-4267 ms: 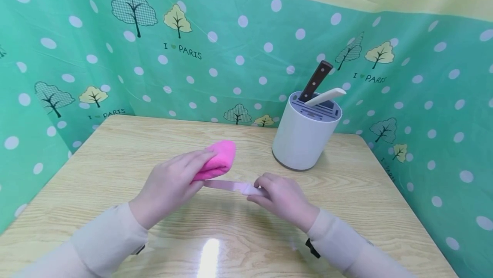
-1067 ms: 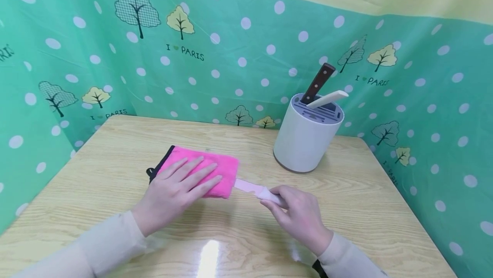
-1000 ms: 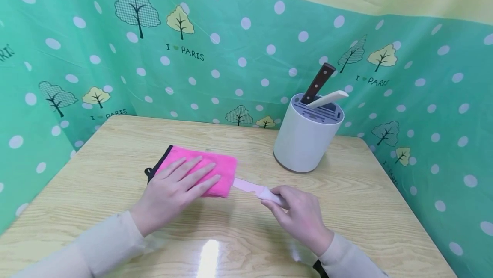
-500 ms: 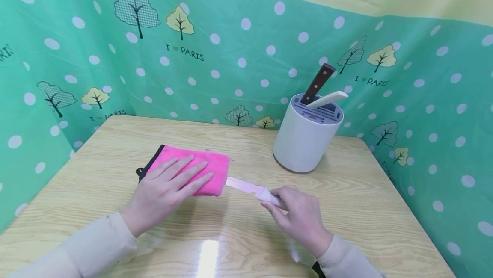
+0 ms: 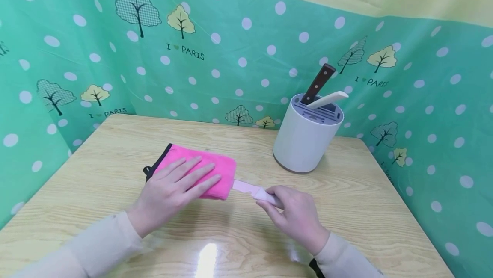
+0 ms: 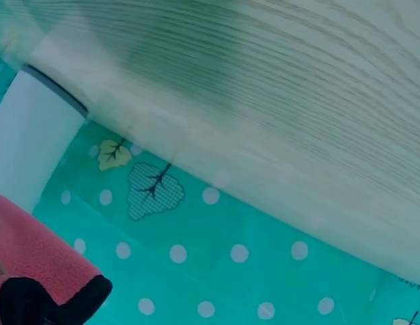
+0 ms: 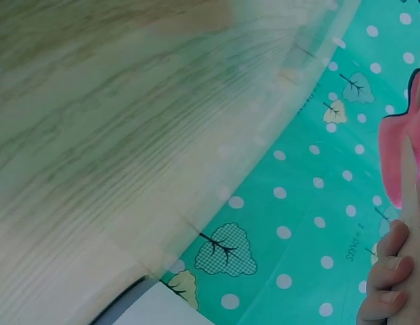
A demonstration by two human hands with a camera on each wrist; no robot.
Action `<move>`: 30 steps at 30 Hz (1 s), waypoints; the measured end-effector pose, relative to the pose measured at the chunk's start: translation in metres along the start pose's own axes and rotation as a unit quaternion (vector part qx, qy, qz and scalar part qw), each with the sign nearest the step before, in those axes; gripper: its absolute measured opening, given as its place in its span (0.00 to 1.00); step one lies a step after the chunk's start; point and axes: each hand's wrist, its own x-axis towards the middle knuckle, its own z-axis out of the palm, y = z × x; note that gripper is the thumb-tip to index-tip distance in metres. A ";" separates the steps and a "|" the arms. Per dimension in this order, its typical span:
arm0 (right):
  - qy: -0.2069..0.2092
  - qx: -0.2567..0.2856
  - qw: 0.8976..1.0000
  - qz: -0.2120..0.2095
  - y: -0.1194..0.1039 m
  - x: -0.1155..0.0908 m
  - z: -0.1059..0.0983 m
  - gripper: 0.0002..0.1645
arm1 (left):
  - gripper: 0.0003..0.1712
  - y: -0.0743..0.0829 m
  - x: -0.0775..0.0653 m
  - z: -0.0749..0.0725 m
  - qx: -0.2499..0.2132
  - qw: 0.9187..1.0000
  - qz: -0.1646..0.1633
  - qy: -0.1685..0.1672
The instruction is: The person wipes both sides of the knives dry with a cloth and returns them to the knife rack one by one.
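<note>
In the head view my left hand (image 5: 169, 190) lies over a folded pink cloth (image 5: 221, 169) with black edging, fingers spread on top and thumb hidden beneath. The cloth covers the front part of a knife blade (image 5: 244, 187), held off the table. My right hand (image 5: 294, 214) grips the white handle (image 5: 268, 197) of this knife. In the left wrist view only a corner of the cloth (image 6: 51, 261) shows at lower left. The right wrist view catches curled fingers (image 7: 389, 271) around the pale handle, near the cloth (image 7: 394, 149).
A white cylindrical knife block (image 5: 304, 141) stands at the back right of the wooden table (image 5: 135, 141). A dark brown knife handle (image 5: 319, 83) and a white handle (image 5: 327, 99) stick out of its slots. A green patterned curtain (image 5: 231, 55) surrounds the table.
Earlier the cloth was bunched at the blade's tip; now it is spread over the blade. In the last second the left hand slid it left, then back right toward the handle.
</note>
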 end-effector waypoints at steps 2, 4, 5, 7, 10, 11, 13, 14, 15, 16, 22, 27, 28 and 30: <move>-0.005 0.000 1.000 0.002 -0.001 0.001 0.000 0.21 | 0.26 0.002 0.001 0.001 -0.001 1.000 0.001 0.001; -0.011 -0.003 1.000 0.004 -0.001 0.002 0.001 0.20 | 0.25 0.003 0.002 0.001 -0.001 1.000 0.001 0.000; -0.014 -0.004 1.000 0.006 -0.002 0.002 0.001 0.19 | 0.25 0.004 0.002 0.002 -0.002 1.000 0.002 -0.001; -0.018 -0.006 1.000 0.009 -0.003 0.003 0.001 0.18 | 0.25 0.005 0.003 0.002 -0.001 1.000 0.003 0.000; -0.026 -0.010 1.000 0.012 -0.005 0.004 0.002 0.17 | 0.24 0.007 0.005 0.003 -0.001 1.000 0.006 0.002; -0.028 -0.009 0.999 0.013 -0.005 0.004 0.002 0.17 | 0.24 0.008 0.006 0.003 0.000 1.000 0.007 0.004; -0.031 -0.009 0.999 0.012 -0.006 0.005 0.002 0.17 | 0.24 0.009 0.008 0.004 0.002 1.000 0.008 0.008; -0.031 -0.008 0.999 0.012 -0.007 0.006 0.002 0.17 | 0.23 0.010 0.008 0.004 0.004 1.000 0.010 0.010; -0.031 -0.007 0.999 0.010 -0.007 0.006 0.003 0.17 | 0.23 0.011 0.009 0.004 0.005 1.000 0.011 0.013; -0.030 -0.005 0.999 0.009 -0.007 0.007 0.003 0.17 | 0.23 0.011 0.010 0.005 0.007 1.000 0.012 0.014; -0.024 0.002 1.000 -0.001 -0.009 0.009 0.004 0.17 | 0.22 0.016 0.012 0.007 0.004 1.000 0.016 0.018; -0.028 0.005 1.000 0.001 -0.010 0.010 0.006 0.17 | 0.22 0.020 0.013 0.011 -0.004 1.000 0.019 0.018; -0.029 0.005 1.000 0.001 -0.010 0.010 0.006 0.17 | 0.22 0.021 0.013 0.012 -0.004 1.000 0.020 0.019; -0.032 0.006 0.999 0.003 -0.011 0.010 0.007 0.16 | 0.22 0.022 0.013 0.014 -0.005 1.000 0.023 0.020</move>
